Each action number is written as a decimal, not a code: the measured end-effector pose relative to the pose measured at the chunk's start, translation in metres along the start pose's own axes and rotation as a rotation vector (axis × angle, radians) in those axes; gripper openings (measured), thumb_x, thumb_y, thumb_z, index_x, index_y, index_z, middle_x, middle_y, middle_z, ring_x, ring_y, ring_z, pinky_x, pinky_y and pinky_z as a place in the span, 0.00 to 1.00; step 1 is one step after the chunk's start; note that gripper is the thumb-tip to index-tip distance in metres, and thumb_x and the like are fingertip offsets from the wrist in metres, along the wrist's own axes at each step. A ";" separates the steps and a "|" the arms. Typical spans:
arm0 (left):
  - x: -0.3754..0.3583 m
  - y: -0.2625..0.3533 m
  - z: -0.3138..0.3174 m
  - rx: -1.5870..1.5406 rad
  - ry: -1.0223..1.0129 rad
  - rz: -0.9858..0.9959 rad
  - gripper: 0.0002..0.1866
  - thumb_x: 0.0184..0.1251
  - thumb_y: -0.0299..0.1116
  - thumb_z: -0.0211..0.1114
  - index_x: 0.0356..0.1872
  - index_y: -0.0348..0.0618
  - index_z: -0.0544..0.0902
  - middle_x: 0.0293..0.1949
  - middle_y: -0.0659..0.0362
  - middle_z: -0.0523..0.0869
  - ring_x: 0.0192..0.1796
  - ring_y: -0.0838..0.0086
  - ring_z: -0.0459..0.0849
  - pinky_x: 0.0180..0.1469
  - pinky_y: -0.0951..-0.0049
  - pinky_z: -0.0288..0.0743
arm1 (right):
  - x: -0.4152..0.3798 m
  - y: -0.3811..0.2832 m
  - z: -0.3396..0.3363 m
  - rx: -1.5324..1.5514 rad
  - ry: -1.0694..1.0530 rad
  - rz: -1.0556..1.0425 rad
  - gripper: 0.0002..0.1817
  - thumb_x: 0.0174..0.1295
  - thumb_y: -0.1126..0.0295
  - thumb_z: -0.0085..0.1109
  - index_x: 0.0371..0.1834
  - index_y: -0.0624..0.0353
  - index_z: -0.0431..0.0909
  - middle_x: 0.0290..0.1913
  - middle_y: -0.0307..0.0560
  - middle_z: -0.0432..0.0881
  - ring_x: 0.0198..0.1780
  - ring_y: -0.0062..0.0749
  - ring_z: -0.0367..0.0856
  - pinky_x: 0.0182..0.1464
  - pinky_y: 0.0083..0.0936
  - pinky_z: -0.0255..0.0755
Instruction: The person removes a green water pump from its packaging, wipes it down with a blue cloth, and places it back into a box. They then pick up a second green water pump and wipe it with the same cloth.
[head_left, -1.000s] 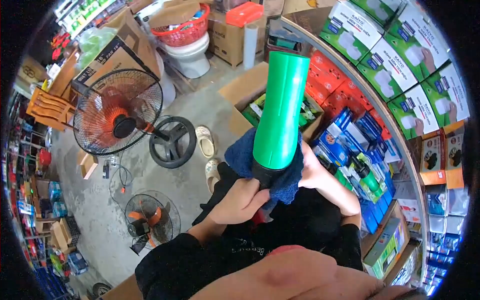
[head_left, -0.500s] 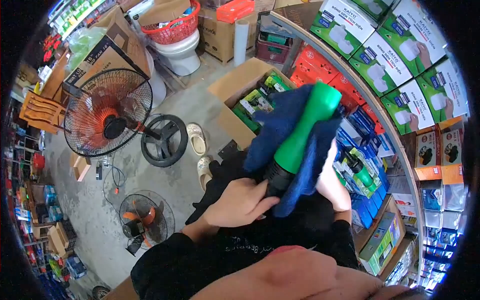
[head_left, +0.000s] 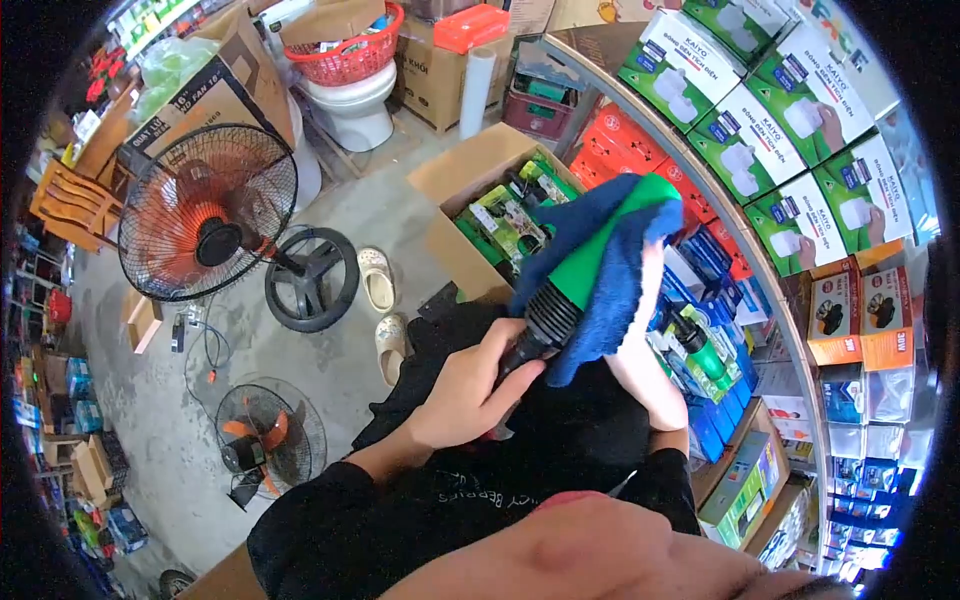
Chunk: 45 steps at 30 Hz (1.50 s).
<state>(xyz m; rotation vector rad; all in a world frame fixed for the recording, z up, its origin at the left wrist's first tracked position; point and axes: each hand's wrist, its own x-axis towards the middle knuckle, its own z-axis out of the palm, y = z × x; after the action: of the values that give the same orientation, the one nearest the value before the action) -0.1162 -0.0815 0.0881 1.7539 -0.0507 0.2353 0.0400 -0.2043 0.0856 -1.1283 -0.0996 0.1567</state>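
Gripping the black, ribbed end of a green-and-black tool (head_left: 592, 262), the left hand (head_left: 462, 392) is clamped on it with the thumb laid along it, just nearer the body than the open carton (head_left: 452, 172). Wrapping both sides of the green barrel is a dark blue cloth (head_left: 612, 300), which overlaps the carton's near right corner in view. Holding the cloth side, the right hand (head_left: 652, 272) is mostly hidden behind the fabric, so whether its fingers are closed cannot be told. Slanting up and to the right, the tool points past the carton towards the red packs (head_left: 622, 142) beyond its right side. Filling the carton are green-and-black packs (head_left: 508, 220). Standing left of it is a large fan (head_left: 208, 212) on a round black base (head_left: 312, 308), with two pale clogs (head_left: 377, 282) between base and carton. Lying right of the carton are blue boxes (head_left: 712, 425)
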 end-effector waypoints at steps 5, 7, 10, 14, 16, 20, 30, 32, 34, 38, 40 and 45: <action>-0.005 -0.023 0.005 -0.028 0.070 -0.007 0.18 0.70 0.34 0.57 0.53 0.36 0.63 0.26 0.48 0.79 0.27 0.59 0.81 0.30 0.65 0.71 | -0.018 0.011 0.009 0.106 -0.378 0.188 0.30 0.63 0.72 0.53 0.68 0.55 0.56 0.53 0.40 0.72 0.49 0.26 0.73 0.50 0.25 0.71; -0.006 -0.023 0.005 -0.043 0.082 -0.051 0.20 0.69 0.34 0.57 0.54 0.35 0.62 0.27 0.47 0.79 0.28 0.55 0.82 0.31 0.63 0.71 | -0.021 0.011 0.011 0.064 -0.510 0.220 0.40 0.57 0.72 0.60 0.72 0.57 0.50 0.57 0.40 0.71 0.51 0.25 0.72 0.51 0.25 0.70; -0.007 -0.020 0.005 -0.045 0.141 0.021 0.21 0.68 0.33 0.56 0.55 0.33 0.60 0.31 0.43 0.80 0.32 0.47 0.82 0.32 0.58 0.72 | -0.014 0.011 0.009 -0.048 -0.657 0.343 0.51 0.47 0.70 0.70 0.73 0.59 0.46 0.62 0.43 0.68 0.59 0.28 0.68 0.61 0.27 0.64; -0.004 -0.020 0.003 0.025 0.098 0.065 0.23 0.67 0.32 0.55 0.56 0.29 0.59 0.33 0.39 0.81 0.35 0.43 0.82 0.35 0.54 0.74 | -0.014 0.004 0.018 -0.033 -0.782 0.406 0.56 0.38 0.67 0.77 0.72 0.61 0.50 0.61 0.41 0.69 0.62 0.29 0.66 0.66 0.29 0.58; -0.004 -0.017 0.002 -0.024 0.068 0.048 0.22 0.68 0.31 0.55 0.55 0.30 0.60 0.32 0.40 0.81 0.35 0.43 0.81 0.35 0.54 0.74 | -0.010 0.002 0.017 -0.108 -0.864 0.350 0.54 0.37 0.68 0.77 0.70 0.62 0.54 0.60 0.41 0.70 0.63 0.28 0.66 0.67 0.29 0.57; -0.004 -0.015 -0.005 -0.008 0.019 0.003 0.20 0.68 0.31 0.55 0.54 0.32 0.61 0.31 0.41 0.81 0.35 0.44 0.81 0.35 0.55 0.73 | -0.010 -0.003 0.017 0.079 -0.693 0.264 0.51 0.36 0.71 0.78 0.67 0.60 0.59 0.57 0.42 0.73 0.58 0.30 0.72 0.63 0.31 0.63; 0.001 -0.005 -0.005 0.286 -0.111 0.064 0.17 0.65 0.34 0.60 0.49 0.35 0.69 0.27 0.46 0.80 0.31 0.50 0.80 0.32 0.58 0.71 | 0.019 -0.007 -0.004 0.387 -0.062 0.166 0.19 0.66 0.54 0.55 0.54 0.51 0.71 0.40 0.36 0.78 0.37 0.22 0.78 0.39 0.24 0.76; 0.002 -0.004 -0.002 0.323 -0.115 0.082 0.17 0.66 0.34 0.59 0.49 0.35 0.70 0.27 0.47 0.80 0.31 0.50 0.80 0.32 0.59 0.71 | 0.030 0.000 -0.007 0.388 -0.006 0.143 0.18 0.67 0.55 0.54 0.54 0.50 0.71 0.40 0.37 0.78 0.37 0.22 0.78 0.38 0.24 0.76; 0.002 -0.002 0.000 0.369 -0.117 0.099 0.16 0.66 0.35 0.59 0.49 0.35 0.70 0.27 0.48 0.80 0.31 0.51 0.80 0.33 0.59 0.71 | 0.035 -0.002 -0.011 0.666 -0.358 0.093 0.15 0.71 0.61 0.47 0.52 0.57 0.74 0.45 0.40 0.81 0.42 0.26 0.80 0.49 0.23 0.75; 0.002 -0.004 0.002 0.388 -0.117 0.095 0.16 0.67 0.35 0.58 0.48 0.35 0.70 0.26 0.49 0.80 0.30 0.52 0.80 0.33 0.60 0.71 | 0.041 -0.001 -0.022 0.364 0.066 -0.018 0.13 0.69 0.60 0.52 0.48 0.56 0.75 0.43 0.38 0.80 0.39 0.24 0.78 0.45 0.21 0.73; 0.002 -0.004 0.002 0.390 -0.118 0.095 0.16 0.66 0.35 0.58 0.48 0.35 0.71 0.25 0.49 0.80 0.29 0.53 0.80 0.33 0.60 0.71 | 0.051 0.002 -0.026 0.197 0.136 -0.220 0.12 0.68 0.60 0.54 0.46 0.56 0.76 0.41 0.37 0.79 0.37 0.21 0.77 0.41 0.20 0.72; 0.003 -0.005 0.000 0.446 -0.129 0.201 0.15 0.65 0.35 0.60 0.45 0.36 0.71 0.21 0.52 0.78 0.25 0.55 0.78 0.31 0.62 0.70 | 0.050 -0.004 -0.022 -0.095 0.393 -0.549 0.09 0.66 0.66 0.58 0.43 0.59 0.79 0.41 0.38 0.80 0.41 0.21 0.75 0.48 0.21 0.68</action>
<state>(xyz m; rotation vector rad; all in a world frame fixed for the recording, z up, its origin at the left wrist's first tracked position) -0.1121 -0.0805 0.0836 2.2098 -0.2879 0.2951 0.0930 -0.2169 0.0798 -1.1684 -0.0634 -0.5619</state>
